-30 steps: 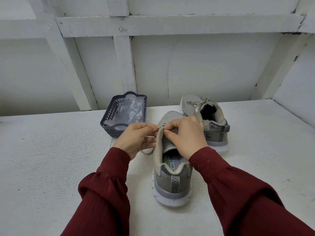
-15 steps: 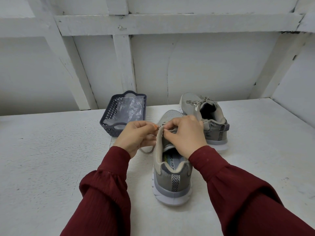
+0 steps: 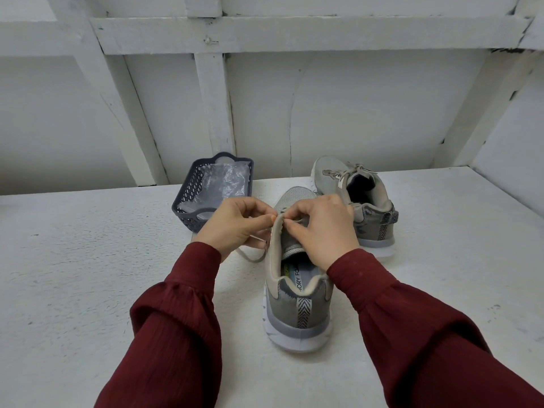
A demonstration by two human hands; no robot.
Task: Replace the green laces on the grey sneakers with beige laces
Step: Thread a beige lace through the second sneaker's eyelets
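Fingers [image 3: 256, 206] closed both sides: right hand [image 3: 321, 228] pinches near sneaker [image 3: 297, 304] collar at top eyelet, left hand [image 3: 235, 225] pinches beige lace [image 3: 250, 256] just beside it, slack looping below. Risk: collar flexes, lace tip misses eyelet; loop may snag.

The near sneaker [image 3: 297, 304] is matt mesh cloth, the basket [image 3: 188, 198] perforated plastic, the table [image 3: 73, 275] rough.
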